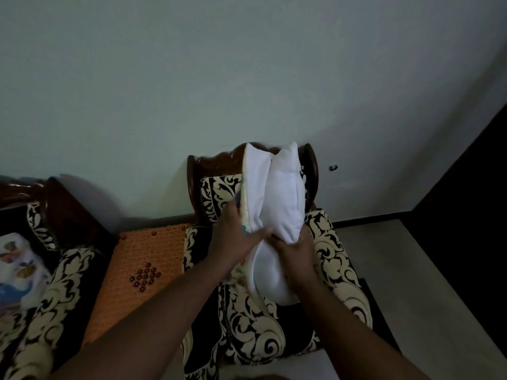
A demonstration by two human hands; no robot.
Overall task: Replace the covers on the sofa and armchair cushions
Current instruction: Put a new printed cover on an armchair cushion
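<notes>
A white cushion insert (286,193) stands upright over the armchair (337,259), which has black and cream floral upholstery. A cover (253,187) with a white inside and a printed outside wraps its left side and hangs below at the bottom. My left hand (236,234) grips the cover's edge on the left. My right hand (295,250) grips the lower end of the insert. The two hands almost touch at the cushion's base.
An orange patterned side table (140,259) stands between the armchair and a matching sofa (55,283) at the left. A cushion with a butterfly print (19,272) lies on the sofa. A pale wall is behind; tiled floor (406,283) lies to the right.
</notes>
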